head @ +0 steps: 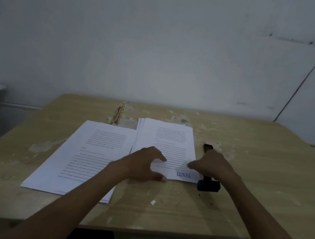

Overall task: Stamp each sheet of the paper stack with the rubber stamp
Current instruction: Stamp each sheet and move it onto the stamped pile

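Two paper piles lie side by side on the wooden table (247, 175). The right stack (170, 140) has a top sheet with printed text and a blue "LUNAS" stamp mark (183, 174) at its near right corner. My left hand (143, 163) rests on that stack's near left part, fingers spread and thumb at the near edge. My right hand (212, 165) hovers at the stack's right edge, fingertips touching the top sheet. The black rubber stamp (208, 186) lies on the table beneath that hand, partly hidden by it. The left pile (89, 154) shows printed text.
A pair of pencils (118, 114) lies at the back of the table, behind the left pile. A small white paper scrap (153, 202) sits near the front. The table surface is patchy and worn. A pale wall stands right behind the table.
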